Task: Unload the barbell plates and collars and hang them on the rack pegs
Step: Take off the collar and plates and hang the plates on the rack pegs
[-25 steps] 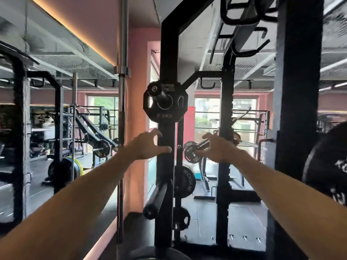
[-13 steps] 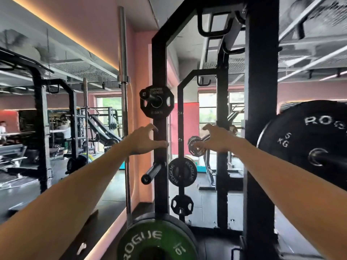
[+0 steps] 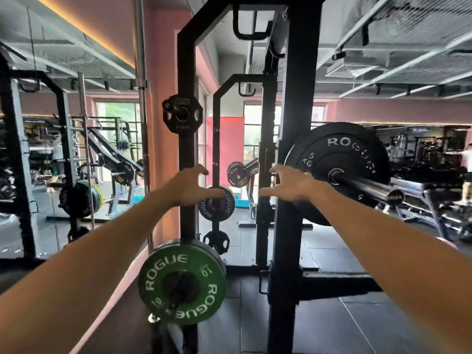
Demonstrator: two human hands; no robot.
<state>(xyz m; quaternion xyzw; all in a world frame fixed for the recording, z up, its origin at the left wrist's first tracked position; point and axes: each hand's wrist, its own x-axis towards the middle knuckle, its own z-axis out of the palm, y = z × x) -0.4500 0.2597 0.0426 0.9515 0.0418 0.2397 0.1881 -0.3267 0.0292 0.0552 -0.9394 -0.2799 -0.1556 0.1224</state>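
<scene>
A black 5 kg Rogue plate point(image 3: 357, 154) sits on the barbell sleeve point(image 3: 367, 185) at the right, behind the near black rack upright point(image 3: 288, 175). My right hand point(image 3: 288, 185) is stretched out empty, fingers spread, just left of that plate. My left hand point(image 3: 191, 187) is also held out empty with spread fingers, in front of the far upright point(image 3: 186, 149). A small black 2.5 kg plate point(image 3: 182, 114) hangs on an upper peg. A green 10 kg Rogue plate point(image 3: 182, 284) hangs on a low peg. No collar shows on the sleeve.
A small black Rogue plate point(image 3: 217, 204) and another black plate point(image 3: 216, 241) hang on a rear post. A vertical barbell point(image 3: 143, 123) stands by the pink wall. Other racks and machines fill the left and right background. Black rubber flooring lies below.
The view has swung right and down: the 5 kg plate and bar end came fully into view and the green plate appeared below. Both hands stay outstretched and empty.
</scene>
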